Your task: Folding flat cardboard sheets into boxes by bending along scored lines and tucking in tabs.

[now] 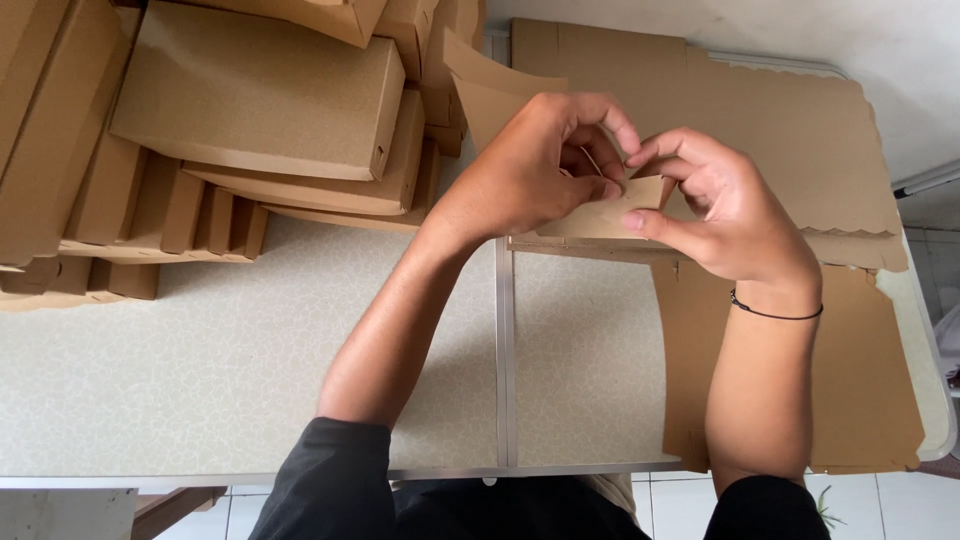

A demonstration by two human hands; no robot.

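My left hand and my right hand meet above the table's middle, both pinching a partly folded brown cardboard box blank. The left thumb and fingers press on a small flap of it; the right thumb and forefinger grip the same flap from the other side. One loose panel of the blank sticks up behind my left hand. The rest of the blank is hidden under my hands.
Several finished brown cardboard boxes are stacked at the back left. Flat cardboard sheets lie at the right, reaching over the table edge. The table has a pale patterned top with a metal seam.
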